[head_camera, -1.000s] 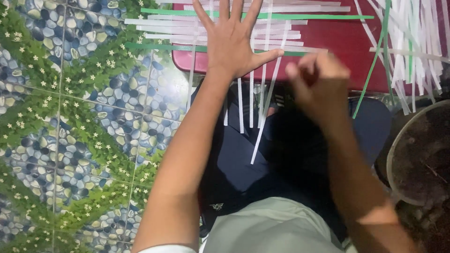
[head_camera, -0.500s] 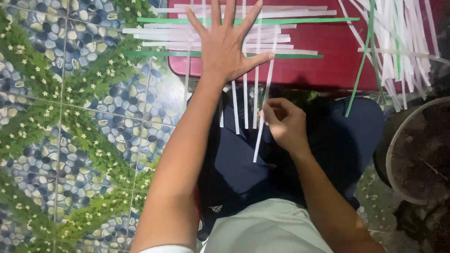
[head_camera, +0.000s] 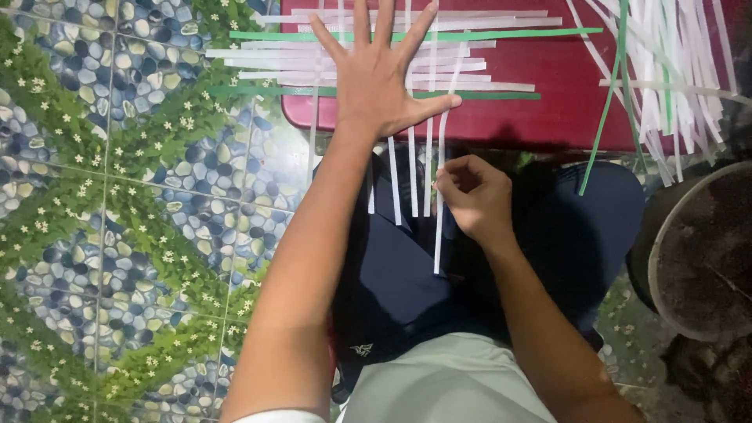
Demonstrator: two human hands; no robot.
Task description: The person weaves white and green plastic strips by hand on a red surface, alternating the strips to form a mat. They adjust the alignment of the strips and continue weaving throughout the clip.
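Fingers [head_camera: 356,35] of the left hand [head_camera: 381,82] are spread wide and pressed flat, grasping nothing, pinning a lattice of white paper strips [head_camera: 376,61] and two green paper strips [head_camera: 501,33] laid crosswise on the red desk [head_camera: 564,102]; to its left lies a floor of tiles [head_camera: 117,204] patterned with blue pebbles and green leafy bands. Upright white strips run under the palm and hang off the near edge of the desk over the person's dark blue trousers [head_camera: 392,290]. Just right of these, the right hand [head_camera: 474,196] is curled, its fingers [head_camera: 458,174] pinching the rightmost hanging strip [head_camera: 439,227] below the desk edge. To do this well, I judge, the flat hand should keep even pressure so the crossing strips do not slide, while the pinched strip is guided straight and snug against its neighbour. Further right, a loose pile of spare strips [head_camera: 674,78], white with a long green one, fans over the desk corner, and a dark round pot of soil [head_camera: 705,251] stands beside the knee. No packages, labels or signs show; only a small pale emblem [head_camera: 362,349] on the trousers
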